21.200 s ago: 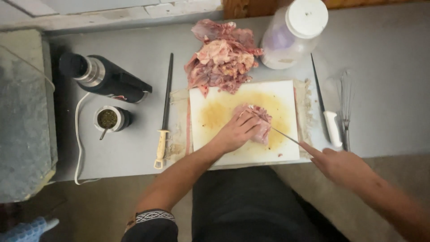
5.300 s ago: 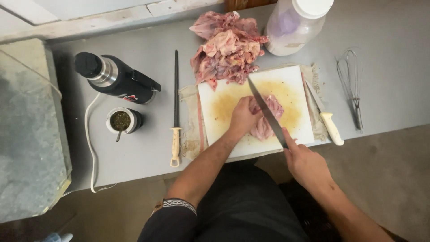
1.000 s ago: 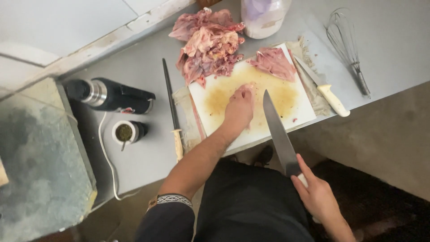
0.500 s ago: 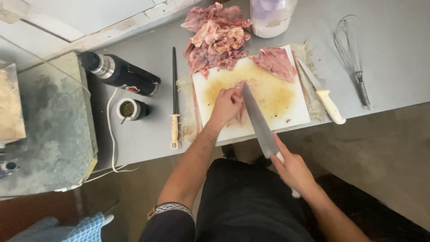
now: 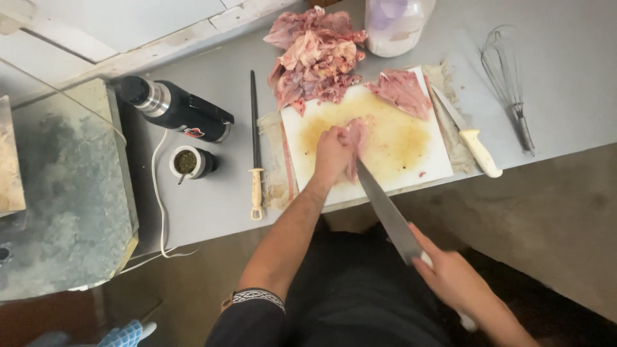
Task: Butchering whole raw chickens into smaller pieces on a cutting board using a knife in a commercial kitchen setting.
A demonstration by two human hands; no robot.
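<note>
A white cutting board (image 5: 411,160), stained yellow, lies on the grey table (image 5: 212,212). My left hand (image 5: 333,153) grips a pale strip of raw meat (image 5: 355,138) on the board. My right hand (image 5: 457,280), low at the table's front, holds a long chef's knife (image 5: 384,209) by the handle, with the blade tip pointing up to the meat strip. A sliced piece of meat (image 5: 402,92) rests on the board's far right corner. Behind the board sits a pile of raw meat (image 5: 313,56).
A sharpening steel (image 5: 254,141) lies left of the board. A second white-handled knife (image 5: 468,133) and a wire whisk (image 5: 508,80) lie to the right. A black thermos (image 5: 173,110), a small cup (image 5: 187,162), a white cable and a plastic jar (image 5: 395,22) also stand here. A grey block (image 5: 61,205) fills the left.
My left hand has closed on a new strip of meat on the board. My right hand has brought the knife forward so its tip reaches the meat.
</note>
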